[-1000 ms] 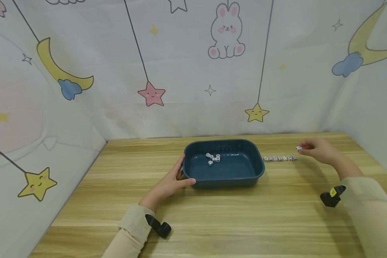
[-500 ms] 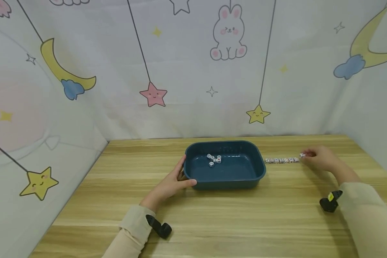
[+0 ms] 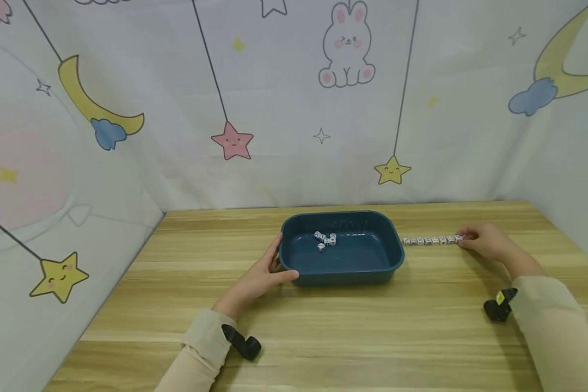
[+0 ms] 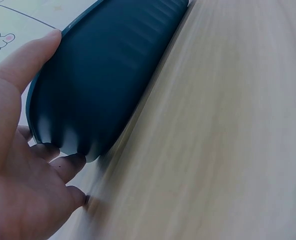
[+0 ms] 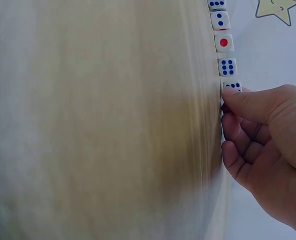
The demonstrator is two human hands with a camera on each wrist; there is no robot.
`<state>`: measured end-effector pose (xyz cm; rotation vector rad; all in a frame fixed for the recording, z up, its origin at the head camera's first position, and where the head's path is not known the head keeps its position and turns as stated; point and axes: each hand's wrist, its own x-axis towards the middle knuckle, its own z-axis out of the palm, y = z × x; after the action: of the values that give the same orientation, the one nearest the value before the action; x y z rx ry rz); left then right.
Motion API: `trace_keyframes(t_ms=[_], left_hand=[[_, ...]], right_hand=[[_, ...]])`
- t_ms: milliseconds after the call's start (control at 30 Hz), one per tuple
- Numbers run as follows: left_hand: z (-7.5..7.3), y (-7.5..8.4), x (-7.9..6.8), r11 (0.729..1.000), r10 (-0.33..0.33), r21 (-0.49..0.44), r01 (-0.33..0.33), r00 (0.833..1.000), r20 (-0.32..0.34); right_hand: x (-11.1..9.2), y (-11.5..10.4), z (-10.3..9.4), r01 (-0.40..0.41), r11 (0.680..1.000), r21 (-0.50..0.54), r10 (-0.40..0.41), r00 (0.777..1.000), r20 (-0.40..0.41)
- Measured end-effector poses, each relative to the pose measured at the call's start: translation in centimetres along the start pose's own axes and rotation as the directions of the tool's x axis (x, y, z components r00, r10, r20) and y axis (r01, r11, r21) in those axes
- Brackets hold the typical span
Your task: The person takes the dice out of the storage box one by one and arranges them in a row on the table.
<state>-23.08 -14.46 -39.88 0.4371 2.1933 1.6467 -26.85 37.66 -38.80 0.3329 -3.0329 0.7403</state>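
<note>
My left hand (image 3: 257, 280) grips the left end of a dark blue plastic tub (image 3: 345, 279), thumb at the front rim and fingers against the end wall. Inside the tub several white dice (image 3: 327, 241) lie in a loose cluster. To the right of it, a straight row of white dice (image 3: 428, 241) stands on the table. At that row's right end my right hand (image 3: 487, 243) pinches one die (image 5: 233, 86) between thumb and forefinger, in line with the others. Its remaining fingers (image 5: 233, 156) are curled, as the right wrist view shows.
The wooden table (image 3: 348, 337) runs back to a white cloth backdrop (image 3: 284, 98) printed with stars, moons and a rabbit. Black camera mounts (image 3: 242, 343) are strapped to both wrists. The tub's right wall stands close to the left end of the row.
My right hand has come down and toward me, carrying the die from above the table to the row's right end. My left hand has stayed on the tub.
</note>
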Motion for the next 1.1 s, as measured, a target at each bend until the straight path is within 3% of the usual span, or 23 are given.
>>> trace_keyframes(t_ms=[333,533,733,900,1100], left_hand=[[-0.1,0.2,0.0,1.000,0.001,0.019,-0.001,1.000,0.004],[0.0,0.3,-0.1,1.000,-0.005,0.015,0.005,1.000,0.009],[0.0,0.3,0.0,1.000,-0.001,0.005,0.001,1.000,0.000],[0.0,0.3,-0.2,1.000,-0.010,0.016,0.010,1.000,-0.007],[0.0,0.3,-0.2,1.000,-0.002,0.019,0.002,1.000,0.000]], right_hand=[[-0.2,-0.1,-0.1,-0.025,1.000,0.006,0.025,0.999,0.026],[-0.6,-1.0,-1.1,-0.060,0.996,0.064,0.056,0.997,0.061],[-0.2,-3.1,-2.3,-0.039,0.995,0.093,0.038,0.999,0.015],[0.5,-5.6,-2.8,-0.051,0.996,0.068,0.049,0.998,0.037],[1.4,-8.8,-2.8,0.000,0.999,0.053,-0.001,1.000,0.026]])
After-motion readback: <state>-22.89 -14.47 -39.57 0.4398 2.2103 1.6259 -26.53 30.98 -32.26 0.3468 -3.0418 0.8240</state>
